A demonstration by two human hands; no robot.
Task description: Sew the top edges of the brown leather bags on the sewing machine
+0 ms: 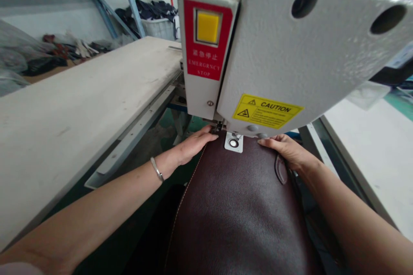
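Observation:
A dark brown leather piece (235, 206) stretches from the bottom of the head view up under the sewing machine head (300, 64). Pale stitching runs along its left edge, and a small leather loop (281, 169) sits near its right edge. My left hand (192, 145) grips the far left edge, thumb on top. At the far right edge my right hand (285, 148) holds the leather, its thumb on top and other fingers mostly hidden. Between my hands, a small metal plate (238, 149) with a round opening lies over the leather below the machine head.
A pale worktop (71, 107) lies left and another (371, 146) right. The machine carries a yellow emergency stop button (207, 27) and a yellow caution label (267, 111). Behind stand a blue rack (132, 0) and a bin (158, 29) of dark material.

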